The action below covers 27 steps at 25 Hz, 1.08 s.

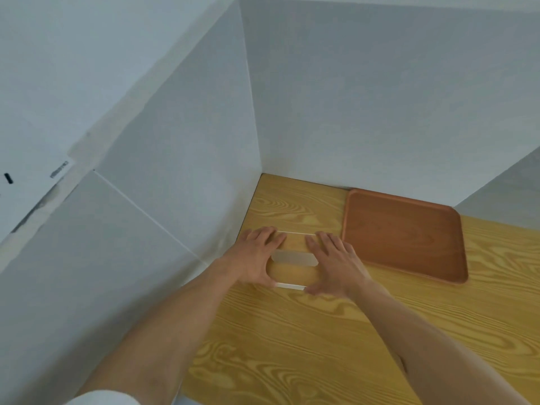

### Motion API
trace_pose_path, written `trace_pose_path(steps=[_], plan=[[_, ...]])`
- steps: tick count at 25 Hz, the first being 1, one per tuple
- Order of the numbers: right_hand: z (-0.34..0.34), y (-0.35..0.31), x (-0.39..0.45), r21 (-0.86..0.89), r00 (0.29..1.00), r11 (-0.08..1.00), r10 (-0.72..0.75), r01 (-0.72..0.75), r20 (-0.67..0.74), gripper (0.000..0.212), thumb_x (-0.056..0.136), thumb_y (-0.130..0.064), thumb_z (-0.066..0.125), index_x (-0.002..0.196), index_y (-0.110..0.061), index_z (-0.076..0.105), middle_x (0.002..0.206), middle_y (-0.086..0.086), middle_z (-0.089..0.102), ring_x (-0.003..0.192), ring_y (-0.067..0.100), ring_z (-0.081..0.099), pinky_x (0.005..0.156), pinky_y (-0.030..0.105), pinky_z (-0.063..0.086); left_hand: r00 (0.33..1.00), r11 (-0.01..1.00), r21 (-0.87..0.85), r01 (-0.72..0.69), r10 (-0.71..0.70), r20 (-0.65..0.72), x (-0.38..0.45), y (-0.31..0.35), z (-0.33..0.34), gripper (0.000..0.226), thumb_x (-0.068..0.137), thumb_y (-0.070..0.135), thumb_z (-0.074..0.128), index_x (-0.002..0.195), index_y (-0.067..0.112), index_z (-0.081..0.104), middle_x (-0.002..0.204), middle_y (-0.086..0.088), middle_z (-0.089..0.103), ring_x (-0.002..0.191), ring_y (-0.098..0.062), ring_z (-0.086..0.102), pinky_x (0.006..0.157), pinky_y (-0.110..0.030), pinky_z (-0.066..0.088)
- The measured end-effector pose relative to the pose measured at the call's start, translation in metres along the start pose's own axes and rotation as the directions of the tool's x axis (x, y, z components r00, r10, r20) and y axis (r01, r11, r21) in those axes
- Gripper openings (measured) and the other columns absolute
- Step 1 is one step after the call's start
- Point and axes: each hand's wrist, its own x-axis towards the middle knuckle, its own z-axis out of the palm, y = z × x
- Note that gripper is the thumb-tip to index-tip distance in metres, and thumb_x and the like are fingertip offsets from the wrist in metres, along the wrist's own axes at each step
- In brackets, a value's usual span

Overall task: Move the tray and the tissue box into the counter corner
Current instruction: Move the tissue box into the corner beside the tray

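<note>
- We count one wood-topped tissue box with pale slot (293, 258), one flat brown wooden tray (403, 235), two hands.
- Left hand (254, 258) and right hand (336, 263) clamp the box ends, fingers curled over its edges; box sides hidden.
- Box sits on yellow wood-grain counter (292, 346) near the left white wall (175, 171).
- Tray lies just right of box, touching back wall.

Wood-grain counter (306, 346) bears brown tray (403, 235) beside tissue box (295, 258).
</note>
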Motion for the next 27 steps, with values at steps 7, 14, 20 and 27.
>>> trace_pose_path(steps=[7, 14, 20, 27], plan=[[0.002, -0.014, 0.037, -0.007, 1.0, 1.0, 0.006, -0.007, -0.024, 0.125, 0.061, -0.077, 0.069, 0.155, -0.024, 0.005, 0.163, 0.01, 0.014, 0.149, 0.03, 0.008, 0.118, 0.049, 0.019, 1.0, 1.0, -0.016, 0.02, -0.019, 0.019, 0.016, -0.03, -0.01, 0.128, 0.058, 0.066, 0.075, 0.155, 0.022, 0.003, 0.16, -0.007, 0.01, 0.145, -0.028, 0.016, 0.118, -0.05, 0.022], [-0.001, -0.018, 0.037, 0.01, 0.999, 1.0, 0.028, -0.028, 0.023, 0.122, 0.068, -0.072, 0.069, 0.156, -0.025, 0.0, 0.167, 0.008, -0.002, 0.151, 0.029, -0.007, 0.122, 0.052, 0.009, 0.984, 0.986, -0.11, 0.126, -0.11, 0.14, 0.016, -0.022, -0.007, 0.128, 0.069, 0.05, 0.076, 0.154, 0.026, -0.017, 0.161, 0.001, -0.028, 0.147, -0.021, -0.024, 0.119, -0.058, -0.005], [0.014, -0.041, -0.013, 0.044, 0.972, 0.995, -0.074, 0.086, -0.224, 0.069, 0.093, -0.051, 0.056, 0.151, -0.02, 0.034, 0.162, 0.008, 0.027, 0.151, 0.029, 0.014, 0.116, 0.058, 0.027, 0.976, 0.968, -0.222, 0.119, -0.155, -0.152, -0.027, 0.014, 0.013, 0.093, 0.09, 0.044, 0.06, 0.156, 0.028, -0.004, 0.165, 0.0, -0.016, 0.15, -0.019, -0.016, 0.121, -0.057, 0.004], [0.049, -0.046, -0.062, -0.012, 0.984, 1.0, -0.025, 0.023, -0.177, 0.064, 0.097, -0.05, 0.036, 0.154, -0.021, 0.029, 0.164, 0.01, 0.021, 0.151, 0.032, 0.015, 0.115, 0.059, 0.029, 0.952, 0.986, -0.13, 0.1, -0.133, -0.274, -0.075, 0.05, 0.07, 0.089, 0.089, 0.053, 0.051, 0.158, 0.026, 0.001, 0.166, -0.007, -0.008, 0.151, -0.029, -0.005, 0.118, -0.06, 0.009]])
